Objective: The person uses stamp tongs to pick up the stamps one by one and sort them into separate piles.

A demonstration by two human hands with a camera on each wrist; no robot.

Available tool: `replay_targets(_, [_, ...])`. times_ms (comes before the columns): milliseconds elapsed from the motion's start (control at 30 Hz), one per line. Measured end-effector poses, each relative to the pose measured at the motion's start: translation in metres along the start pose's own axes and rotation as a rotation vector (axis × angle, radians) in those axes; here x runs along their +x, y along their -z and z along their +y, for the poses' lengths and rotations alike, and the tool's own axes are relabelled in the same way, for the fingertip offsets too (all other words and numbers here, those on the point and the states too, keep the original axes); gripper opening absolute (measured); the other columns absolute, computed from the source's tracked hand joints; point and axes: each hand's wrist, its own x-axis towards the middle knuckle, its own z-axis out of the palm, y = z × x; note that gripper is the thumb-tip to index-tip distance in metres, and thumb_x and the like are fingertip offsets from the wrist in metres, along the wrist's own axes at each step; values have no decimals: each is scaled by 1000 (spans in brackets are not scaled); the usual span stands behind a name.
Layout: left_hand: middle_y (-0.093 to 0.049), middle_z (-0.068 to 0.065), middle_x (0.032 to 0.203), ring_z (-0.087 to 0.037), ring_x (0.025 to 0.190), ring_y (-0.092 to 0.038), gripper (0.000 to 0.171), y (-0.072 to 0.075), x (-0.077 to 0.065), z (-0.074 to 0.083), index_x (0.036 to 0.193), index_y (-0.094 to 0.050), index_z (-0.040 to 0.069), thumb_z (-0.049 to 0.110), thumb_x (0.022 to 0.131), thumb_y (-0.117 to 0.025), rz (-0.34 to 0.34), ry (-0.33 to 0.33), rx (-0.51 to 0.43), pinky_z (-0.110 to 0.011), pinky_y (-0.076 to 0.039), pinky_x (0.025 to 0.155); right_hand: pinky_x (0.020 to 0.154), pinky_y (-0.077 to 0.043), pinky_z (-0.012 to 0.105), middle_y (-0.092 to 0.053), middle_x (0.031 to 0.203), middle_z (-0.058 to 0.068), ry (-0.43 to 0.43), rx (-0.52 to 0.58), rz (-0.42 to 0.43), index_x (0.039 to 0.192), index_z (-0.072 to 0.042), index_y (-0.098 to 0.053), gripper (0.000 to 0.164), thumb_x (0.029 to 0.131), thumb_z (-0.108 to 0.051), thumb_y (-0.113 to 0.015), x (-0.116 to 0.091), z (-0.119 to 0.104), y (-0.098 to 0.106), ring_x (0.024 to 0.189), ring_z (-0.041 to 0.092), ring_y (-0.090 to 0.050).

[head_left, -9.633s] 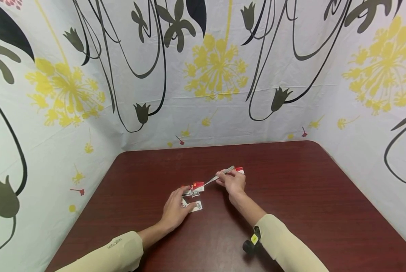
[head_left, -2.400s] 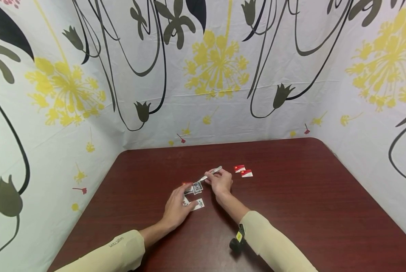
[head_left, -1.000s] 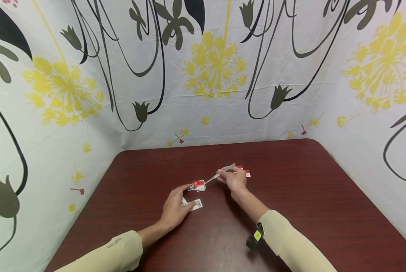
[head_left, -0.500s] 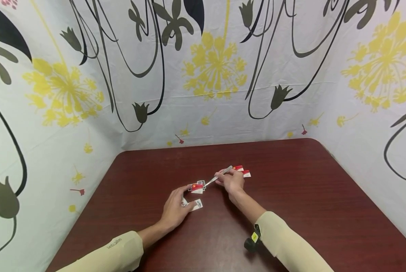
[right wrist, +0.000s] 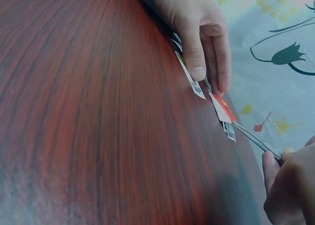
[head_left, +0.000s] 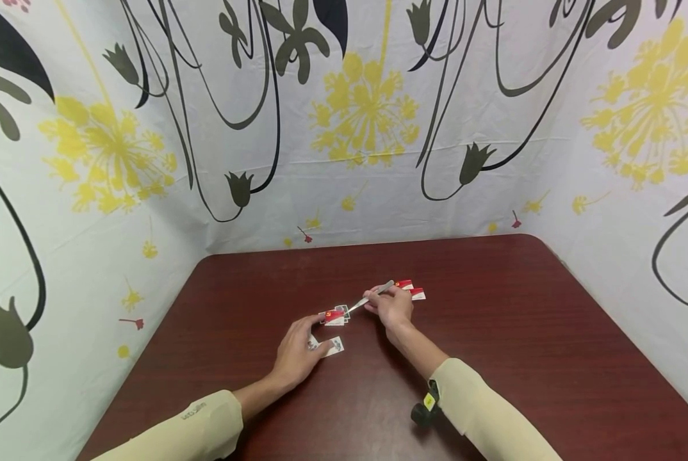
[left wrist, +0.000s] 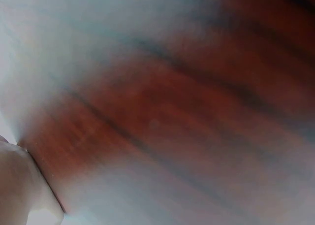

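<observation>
My right hand (head_left: 394,309) pinches metal tweezers (head_left: 369,298). Their tips meet the edge of a small red-and-white stamp (head_left: 333,317), which overlaps several grey-and-white stamps (head_left: 342,310) on the table. Beside this group my left hand (head_left: 295,356) rests with fingers relaxed and spread. Its fingertips are at the stamps' left edge, and its thumb lies on a white stamp (head_left: 335,346) nearer the front. In the right wrist view the tweezers (right wrist: 257,140) reach the red-and-white stamp (right wrist: 222,108) near the left hand (right wrist: 194,30). The left wrist view is mostly blurred tabletop.
Two more red-and-white stamps (head_left: 417,294) lie at the back right, partly behind the right hand. The dark red wooden table (head_left: 494,307) meets a patterned cloth wall (head_left: 298,147) at its back and sides. A black wrist camera (head_left: 422,413) hangs under the right sleeve.
A second red-and-white stamp now lies at the back right, unlike the oldest frame. Since 2.4 s ago the tweezers went from a grey stamp to a red-and-white one. The left hand stays put.
</observation>
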Motion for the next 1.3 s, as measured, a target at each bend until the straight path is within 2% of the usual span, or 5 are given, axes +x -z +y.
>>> replay_targets(533, [-64, -10, 142, -30, 139, -53, 58, 1, 1, 2, 142, -66, 10, 24, 89, -86, -1, -2, 6, -56, -45, 111, 69, -63, 30, -77, 92, 24, 12, 74, 2, 107, 19, -68, 20, 92, 9, -77, 2, -2, 1, 75, 16, -77])
replay_targets(767, [-65, -8, 141, -30, 138, -54, 58, 0, 0, 1, 142, -66, 12, 24, 88, -86, 11, 1, 4, -56, -46, 109, 69, -63, 29, -76, 85, 17, 23, 96, -5, 108, 18, -67, 20, 93, 9, -76, 3, -8, 8, 73, 13, -76])
replay_targets(1100, [-65, -10, 141, -30, 138, -54, 58, -1, 0, 1, 142, -66, 11, 24, 89, -86, 14, 5, 2, -57, -46, 108, 73, -63, 32, -76, 85, 13, 7, 83, 20, 104, 14, -69, 15, 94, 7, -76, 10, -26, 33, 73, 14, -77])
replay_targets(1300, [-64, -11, 142, -30, 139, -53, 59, 0, -1, 2, 142, -66, 10, 24, 89, -86, 10, 6, -9, -56, -45, 109, 75, -63, 31, -77, 88, 12, 5, 52, 30, 109, 15, -68, 19, 96, 3, -76, 15, -36, 56, 76, 13, -78])
